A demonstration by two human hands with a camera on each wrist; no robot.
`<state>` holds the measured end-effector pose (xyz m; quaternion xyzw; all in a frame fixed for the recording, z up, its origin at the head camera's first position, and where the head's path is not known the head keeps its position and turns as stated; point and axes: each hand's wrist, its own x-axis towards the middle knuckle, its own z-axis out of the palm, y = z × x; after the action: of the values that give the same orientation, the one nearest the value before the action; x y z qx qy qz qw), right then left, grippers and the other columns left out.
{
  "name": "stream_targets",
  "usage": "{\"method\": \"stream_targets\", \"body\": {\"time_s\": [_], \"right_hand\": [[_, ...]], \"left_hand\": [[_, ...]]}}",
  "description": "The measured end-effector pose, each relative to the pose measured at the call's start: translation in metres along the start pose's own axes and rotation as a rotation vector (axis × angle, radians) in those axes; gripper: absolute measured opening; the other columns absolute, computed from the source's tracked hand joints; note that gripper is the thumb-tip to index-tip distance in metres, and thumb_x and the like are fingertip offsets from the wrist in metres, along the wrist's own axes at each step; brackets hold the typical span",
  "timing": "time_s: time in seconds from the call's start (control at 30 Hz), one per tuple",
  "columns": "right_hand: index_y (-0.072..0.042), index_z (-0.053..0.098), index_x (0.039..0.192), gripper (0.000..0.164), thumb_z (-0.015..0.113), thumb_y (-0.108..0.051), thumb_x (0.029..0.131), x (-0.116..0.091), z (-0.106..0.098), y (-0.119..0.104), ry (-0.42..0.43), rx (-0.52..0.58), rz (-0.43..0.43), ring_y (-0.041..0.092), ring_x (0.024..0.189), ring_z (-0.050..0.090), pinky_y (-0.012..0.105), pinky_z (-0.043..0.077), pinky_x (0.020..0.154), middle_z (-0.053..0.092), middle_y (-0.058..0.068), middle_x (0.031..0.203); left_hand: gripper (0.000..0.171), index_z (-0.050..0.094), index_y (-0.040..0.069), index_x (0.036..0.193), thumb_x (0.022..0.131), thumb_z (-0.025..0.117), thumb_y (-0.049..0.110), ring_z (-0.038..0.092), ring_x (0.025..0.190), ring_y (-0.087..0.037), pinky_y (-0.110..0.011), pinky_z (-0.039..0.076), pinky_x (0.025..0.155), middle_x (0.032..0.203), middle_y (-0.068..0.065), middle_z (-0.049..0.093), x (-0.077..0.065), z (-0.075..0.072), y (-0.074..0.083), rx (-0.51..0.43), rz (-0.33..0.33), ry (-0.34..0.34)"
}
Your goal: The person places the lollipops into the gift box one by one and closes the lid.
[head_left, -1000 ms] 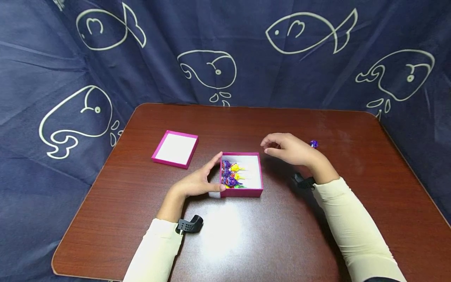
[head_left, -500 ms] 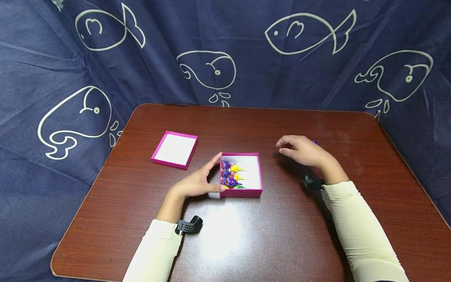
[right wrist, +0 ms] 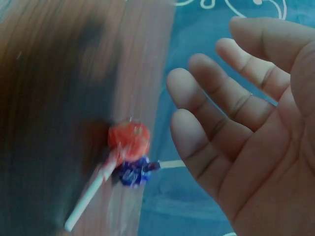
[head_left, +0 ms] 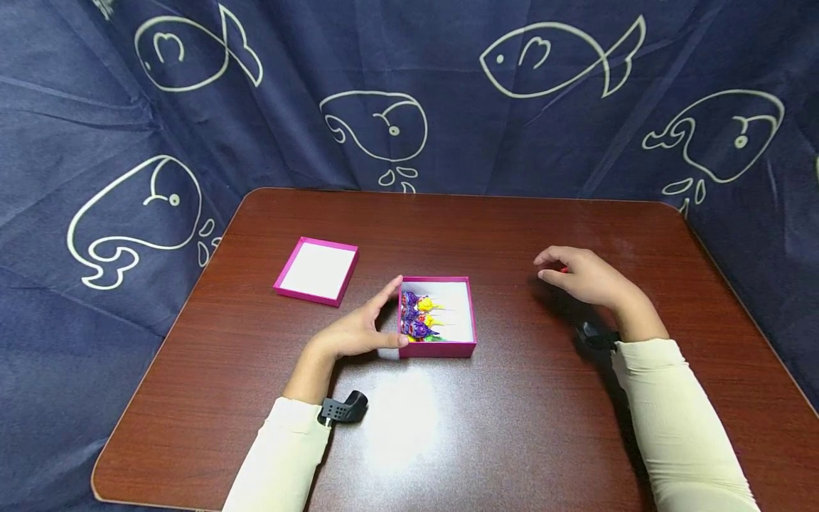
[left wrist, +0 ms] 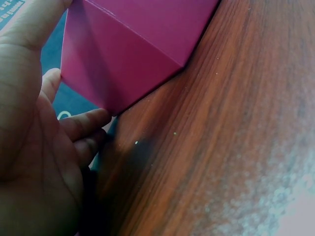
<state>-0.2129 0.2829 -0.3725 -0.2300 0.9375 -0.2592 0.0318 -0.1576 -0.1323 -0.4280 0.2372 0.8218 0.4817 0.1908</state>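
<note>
My left hand (head_left: 358, 331) holds the left side of a pink box (head_left: 438, 350), thumb at the near corner and fingers at the far one. Several lollipops (head_left: 419, 320) in purple and yellow wrappers lie inside the box, heads to the left. In the left wrist view, fingertips touch the pink box (left wrist: 128, 59). My right hand (head_left: 585, 274) hovers over the table right of the box, fingers loosely bent and nothing in them. Under it, in the right wrist view, lie a red lollipop (right wrist: 129, 140) with a white stick and a purple lollipop (right wrist: 135, 172), apart from the fingers.
The pink box lid (head_left: 316, 270), white inside, lies left of and beyond the box. A brown wooden table (head_left: 448, 227) carries everything. A dark blue cloth (head_left: 288, 142) with white fish drawings hangs behind it.
My right hand has moved right, away from the box, to above the loose lollipops, now covering the purple one in the head view. My left hand and the box stay in place.
</note>
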Motion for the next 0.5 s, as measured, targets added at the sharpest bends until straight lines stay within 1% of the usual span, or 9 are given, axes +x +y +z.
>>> {"method": "stream_targets", "body": {"time_s": [0.07,0.13,0.37,0.47,0.5], "right_hand": [[-0.003,0.066,0.112,0.019,0.065,-0.014,0.097,-0.004,-0.002,0.002,0.000,-0.003,0.012,0.029,0.101,0.060,0.049,0.045,0.085,0.068,0.014,0.112],[-0.003,0.066,0.111,0.019,0.065,-0.014,0.096,-0.007,-0.004,0.005,0.005,-0.006,0.022,0.029,0.100,0.060,0.049,0.045,0.084,0.068,0.014,0.111],[-0.004,0.065,0.109,0.016,0.067,-0.011,0.095,-0.015,-0.007,0.019,0.038,-0.029,0.039,0.024,0.093,0.061,0.042,0.047,0.077,0.069,0.010,0.102],[-0.003,0.065,0.109,0.017,0.068,-0.008,0.094,-0.017,-0.007,0.024,0.050,-0.037,0.040,0.025,0.094,0.063,0.038,0.047,0.076,0.071,0.011,0.101],[-0.001,0.065,0.110,0.018,0.068,-0.007,0.093,-0.018,-0.006,0.026,0.052,-0.042,0.034,0.027,0.094,0.064,0.039,0.047,0.077,0.071,0.013,0.102]], "left_hand": [[0.105,0.007,0.023,0.161,0.085,0.079,0.028,0.017,0.148,-0.024,-0.048,0.014,0.119,0.162,-0.010,0.022,0.000,0.000,0.001,0.000,-0.004,0.000],[0.105,0.007,0.024,0.161,0.085,0.079,0.029,0.017,0.148,-0.024,-0.048,0.014,0.119,0.162,-0.009,0.022,-0.001,-0.001,0.002,0.006,-0.008,0.000],[0.106,0.007,0.026,0.161,0.084,0.080,0.030,0.018,0.148,-0.023,-0.046,0.015,0.119,0.163,-0.007,0.021,0.000,-0.001,0.001,0.024,-0.012,0.002],[0.106,0.007,0.026,0.161,0.084,0.080,0.030,0.018,0.148,-0.023,-0.046,0.015,0.119,0.163,-0.007,0.022,0.000,-0.001,0.000,0.025,-0.011,0.000],[0.107,0.007,0.025,0.161,0.084,0.080,0.031,0.018,0.148,-0.023,-0.046,0.015,0.119,0.163,-0.008,0.022,0.000,-0.001,0.000,0.025,-0.011,0.000]]}}
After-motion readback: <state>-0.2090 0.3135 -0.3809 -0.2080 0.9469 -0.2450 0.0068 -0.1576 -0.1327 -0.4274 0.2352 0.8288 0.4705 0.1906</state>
